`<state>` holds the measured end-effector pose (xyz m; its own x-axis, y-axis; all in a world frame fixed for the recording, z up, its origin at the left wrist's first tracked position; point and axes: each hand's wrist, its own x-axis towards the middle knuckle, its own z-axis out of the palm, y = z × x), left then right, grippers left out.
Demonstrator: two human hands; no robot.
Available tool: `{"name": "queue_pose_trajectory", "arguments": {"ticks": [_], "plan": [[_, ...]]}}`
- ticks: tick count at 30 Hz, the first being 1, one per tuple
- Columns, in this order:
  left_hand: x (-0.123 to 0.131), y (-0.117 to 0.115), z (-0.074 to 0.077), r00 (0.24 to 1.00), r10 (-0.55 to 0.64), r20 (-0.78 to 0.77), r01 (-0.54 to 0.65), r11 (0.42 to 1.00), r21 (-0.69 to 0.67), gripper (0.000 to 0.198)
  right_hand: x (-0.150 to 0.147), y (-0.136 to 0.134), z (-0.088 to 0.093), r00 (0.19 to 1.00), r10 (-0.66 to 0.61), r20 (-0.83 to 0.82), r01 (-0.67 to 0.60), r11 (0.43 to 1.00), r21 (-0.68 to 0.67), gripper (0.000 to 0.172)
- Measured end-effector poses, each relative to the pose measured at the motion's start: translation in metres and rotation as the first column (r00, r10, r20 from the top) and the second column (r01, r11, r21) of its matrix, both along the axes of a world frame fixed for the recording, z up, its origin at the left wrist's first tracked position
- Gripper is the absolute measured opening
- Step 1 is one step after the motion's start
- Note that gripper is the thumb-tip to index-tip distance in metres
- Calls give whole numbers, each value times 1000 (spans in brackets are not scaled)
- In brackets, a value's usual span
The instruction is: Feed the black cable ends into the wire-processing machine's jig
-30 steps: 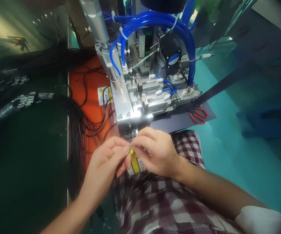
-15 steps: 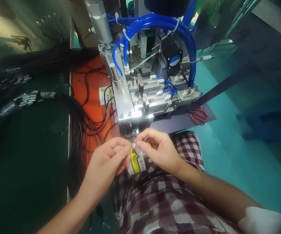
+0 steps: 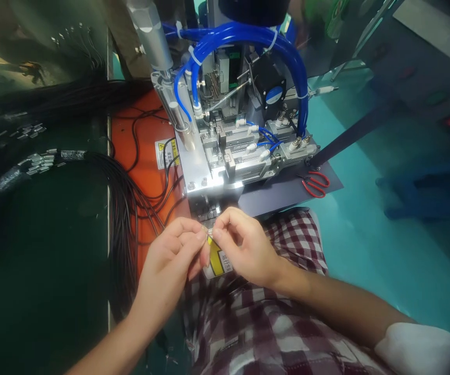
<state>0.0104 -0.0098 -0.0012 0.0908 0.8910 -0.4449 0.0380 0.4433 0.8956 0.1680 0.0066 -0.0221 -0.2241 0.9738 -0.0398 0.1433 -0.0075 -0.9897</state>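
In front of the machine, my left hand (image 3: 174,255) is closed in a pinch, thumb against forefinger, on fine wire ends. My right hand (image 3: 250,250) pinches close beside it, its fingertips almost touching the left ones. A tiny whitish piece with thin wires (image 3: 210,233) shows between the fingertips; its exact kind is too small to make out. Just below them is a white label with a yellow arrow (image 3: 216,266), partly covered by my right hand. The metal press machine (image 3: 225,156) with thick blue air hoses (image 3: 248,32) stands right beyond both hands.
A bundle of black cables (image 3: 121,208) with silvery ends hangs over the edge of the dark table (image 3: 53,250) at left. Several loose cables cross the orange surface (image 3: 123,135). Red-handled snips (image 3: 315,185) lie on the grey base plate right of the machine.
My right hand's fingertips have moved down and closed further around the small piece. My left hand keeps its pinch. The whole view has shifted slightly.
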Motion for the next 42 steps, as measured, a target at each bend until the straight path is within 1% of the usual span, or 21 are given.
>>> {"name": "queue_pose_trajectory", "arguments": {"ticks": [2,4,5,9,14,17,19,20,22,24,26,29,32,34,35,36,37,39,41,42], "plan": [[0,0,1,999,-5,35,5,1000,-5,22,1,1,0,998,14,-64,-21,995,-101,11],[-1,1,2,998,-1,70,2,1000,-13,21,3,4,1,990,15,-142,-46,975,-216,12],[-1,2,3,997,5,83,-4,1000,-15,21,4,5,1,987,4,-162,-43,970,-241,13],[0,2,3,995,16,98,-15,1000,-10,19,7,7,2,985,-12,-170,-31,968,-249,11],[1,3,4,996,-6,83,7,1000,-2,21,7,9,3,970,42,-239,-127,927,-352,15],[0,4,5,996,-34,88,35,999,-10,21,8,12,4,955,92,-283,-191,918,-347,17],[-2,4,6,995,-59,86,60,998,-14,22,9,13,4,946,133,-295,-227,923,-310,17],[-3,5,6,994,-72,81,74,997,-14,22,9,14,4,950,149,-275,-225,937,-268,16],[-4,4,5,993,-101,67,102,995,-18,22,11,15,5,969,168,-181,-192,973,-124,11],[-6,4,5,991,-121,55,123,992,-28,22,13,16,5,981,179,-69,-174,983,63,10],[-7,4,4,991,-130,29,131,990,-43,21,15,18,5,980,199,21,-199,957,211,13],[-8,5,4,990,-138,-23,137,989,-64,23,19,23,5,969,232,90,-249,906,343,14],[-9,6,2,986,-161,-52,157,985,-71,24,22,27,3,956,273,105,-291,861,416,12],[-10,6,1,985,-162,-58,157,985,-75,24,22,28,2,952,287,108,-305,851,427,12],[-9,6,1,987,-151,-57,147,986,-77,24,22,27,1,954,283,103,-300,860,412,12],[-9,6,1,989,-135,-53,131,988,-76,24,21,26,1,959,268,88,-281,882,378,12],[-8,6,1,992,-117,-46,114,991,-76,23,20,25,0,969,241,63,-248,914,322,11],[-6,6,2,995,-91,-30,88,993,-77,22,18,21,0,986,168,3,-166,973,160,9],[-4,6,2,997,-76,-20,74,994,-80,21,16,17,1,993,109,-36,-108,994,30,9],[-4,6,2,997,-72,-18,70,994,-82,21,15,15,1,995,93,-39,-93,996,5,9]]}}
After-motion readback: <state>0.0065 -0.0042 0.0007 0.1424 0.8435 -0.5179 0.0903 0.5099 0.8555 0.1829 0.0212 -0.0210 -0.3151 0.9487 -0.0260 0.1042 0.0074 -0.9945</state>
